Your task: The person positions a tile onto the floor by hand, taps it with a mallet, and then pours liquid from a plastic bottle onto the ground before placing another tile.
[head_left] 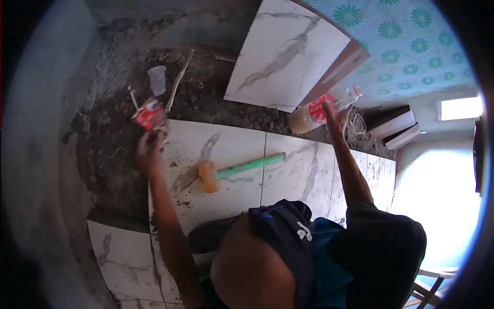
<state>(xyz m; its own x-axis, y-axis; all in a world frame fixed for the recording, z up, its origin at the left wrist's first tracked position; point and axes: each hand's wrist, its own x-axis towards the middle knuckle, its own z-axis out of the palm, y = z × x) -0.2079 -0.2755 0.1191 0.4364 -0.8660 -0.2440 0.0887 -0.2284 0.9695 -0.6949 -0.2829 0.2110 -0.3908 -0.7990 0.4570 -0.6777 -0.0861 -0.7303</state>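
My left hand (153, 144) is closed round a crumpled red packet (149, 114) over the dark soil at the left edge of the laid tiles. On the right, my right hand (337, 117) grips a clear plastic bottle (304, 120) with a red label and a cloudy tan content at one end. The bottle lies tilted above the soil strip, by the leaning tiles. Between the two hands a mallet with an orange head (209, 176) and a green handle (250, 166) rests on a white marbled tile (234, 141).
Large marbled tiles (288, 54) lean against the wall at the back. A clear plastic cup (157, 80) and a stick (180, 80) lie on the soil (110, 170). Tile pieces (393, 123) stand at the right, near a patterned blue wall (401, 46).
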